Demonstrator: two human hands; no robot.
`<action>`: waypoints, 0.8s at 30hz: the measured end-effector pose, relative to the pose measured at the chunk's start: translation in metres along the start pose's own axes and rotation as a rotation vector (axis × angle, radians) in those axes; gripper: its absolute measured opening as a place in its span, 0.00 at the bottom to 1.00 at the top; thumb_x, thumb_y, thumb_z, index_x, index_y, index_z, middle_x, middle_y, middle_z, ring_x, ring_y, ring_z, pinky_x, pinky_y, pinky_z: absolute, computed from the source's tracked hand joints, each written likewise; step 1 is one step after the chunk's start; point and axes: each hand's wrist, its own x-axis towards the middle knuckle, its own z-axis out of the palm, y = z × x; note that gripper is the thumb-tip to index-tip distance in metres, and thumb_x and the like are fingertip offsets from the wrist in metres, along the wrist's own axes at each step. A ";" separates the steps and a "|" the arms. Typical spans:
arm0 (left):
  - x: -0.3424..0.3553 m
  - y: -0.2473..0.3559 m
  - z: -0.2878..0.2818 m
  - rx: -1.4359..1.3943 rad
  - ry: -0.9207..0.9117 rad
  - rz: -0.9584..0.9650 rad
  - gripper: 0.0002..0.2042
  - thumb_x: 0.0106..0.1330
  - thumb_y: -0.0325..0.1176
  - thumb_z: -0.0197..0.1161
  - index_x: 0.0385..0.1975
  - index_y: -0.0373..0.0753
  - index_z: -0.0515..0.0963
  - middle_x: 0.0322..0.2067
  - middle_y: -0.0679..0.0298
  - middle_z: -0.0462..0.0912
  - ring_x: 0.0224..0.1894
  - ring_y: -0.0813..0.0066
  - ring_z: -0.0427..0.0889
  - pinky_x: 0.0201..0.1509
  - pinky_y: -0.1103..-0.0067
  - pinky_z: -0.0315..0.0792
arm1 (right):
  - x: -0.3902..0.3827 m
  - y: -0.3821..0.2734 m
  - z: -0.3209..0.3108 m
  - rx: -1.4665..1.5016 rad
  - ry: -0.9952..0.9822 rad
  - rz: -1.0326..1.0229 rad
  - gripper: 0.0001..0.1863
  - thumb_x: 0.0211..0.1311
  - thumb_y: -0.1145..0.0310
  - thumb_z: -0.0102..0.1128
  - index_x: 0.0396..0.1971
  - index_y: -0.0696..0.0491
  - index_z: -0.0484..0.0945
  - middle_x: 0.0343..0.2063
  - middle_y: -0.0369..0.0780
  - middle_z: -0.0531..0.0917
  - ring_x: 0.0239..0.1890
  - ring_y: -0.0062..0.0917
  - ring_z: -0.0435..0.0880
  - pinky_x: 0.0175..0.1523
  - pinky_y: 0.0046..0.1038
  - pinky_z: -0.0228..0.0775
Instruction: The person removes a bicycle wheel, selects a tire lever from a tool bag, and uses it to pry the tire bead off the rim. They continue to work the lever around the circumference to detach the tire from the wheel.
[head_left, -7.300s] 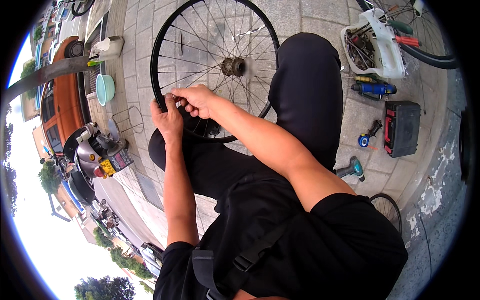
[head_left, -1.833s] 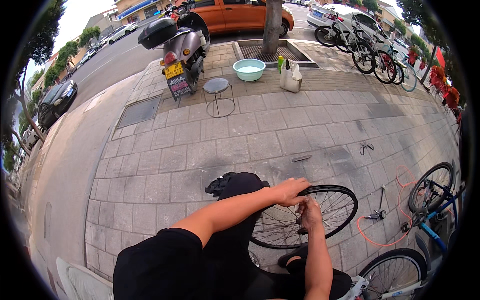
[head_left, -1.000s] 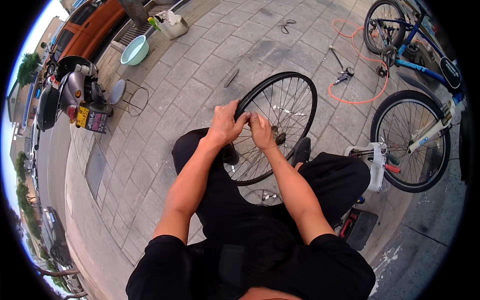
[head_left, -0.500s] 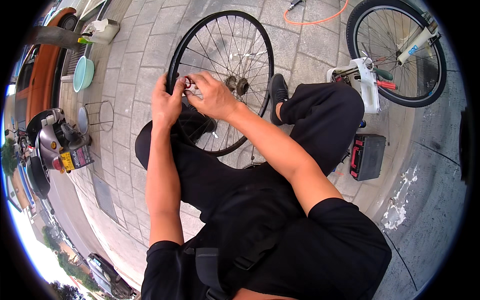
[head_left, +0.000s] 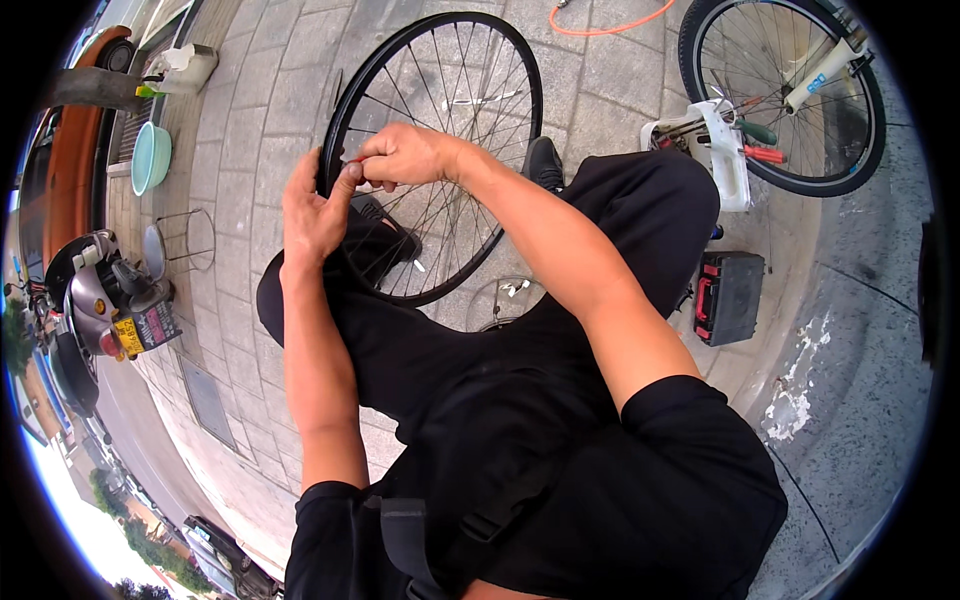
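Note:
A bare black bicycle wheel rim [head_left: 536, 90], laced with spokes, stands tilted between my legs. My left hand [head_left: 313, 212] is closed around the rim's left side, with its thumb turned inward. Just inside the rim, my right hand [head_left: 415, 155] pinches a small red spoke wrench [head_left: 358, 159] close to the left thumb. Most of the wrench is hidden by my fingers. My right forearm crosses over the lower spokes and covers the hub.
At the right, a white tool holder [head_left: 737, 182] with screwdrivers stands beside a bicycle's wheel [head_left: 698, 105]. Nearer lies a black and red toolbox [head_left: 738, 305]. An orange hose [head_left: 610, 32] curves across the far paving. At left are a pale green basin [head_left: 152, 160] and a parked scooter [head_left: 95, 300].
My right hand has turned and its fingers have closed over the red spoke wrench, which showed as a ring before. The left hand stays at the rim. The whole view has shifted slightly.

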 end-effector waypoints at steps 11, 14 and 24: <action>0.007 0.010 0.006 0.112 0.042 -0.215 0.17 0.70 0.41 0.71 0.43 0.30 0.81 0.29 0.60 0.84 0.32 0.76 0.79 0.37 0.74 0.75 | -0.027 0.007 0.075 -0.521 0.852 -0.400 0.15 0.57 0.70 0.67 0.42 0.62 0.80 0.32 0.47 0.83 0.35 0.40 0.87 0.39 0.35 0.80; 0.012 0.004 0.010 0.146 0.078 -0.188 0.16 0.69 0.41 0.70 0.36 0.30 0.79 0.25 0.54 0.83 0.27 0.69 0.79 0.35 0.71 0.75 | -0.017 0.009 0.068 -0.845 0.778 -0.395 0.13 0.56 0.69 0.64 0.38 0.61 0.80 0.29 0.44 0.83 0.30 0.35 0.86 0.37 0.33 0.79; 0.003 -0.005 0.001 -0.074 -0.103 -0.041 0.18 0.76 0.43 0.66 0.48 0.32 0.76 0.36 0.64 0.81 0.40 0.77 0.76 0.47 0.78 0.72 | 0.004 -0.014 -0.015 -0.201 -0.204 0.087 0.25 0.73 0.47 0.59 0.42 0.57 0.87 0.33 0.42 0.90 0.35 0.30 0.89 0.43 0.33 0.80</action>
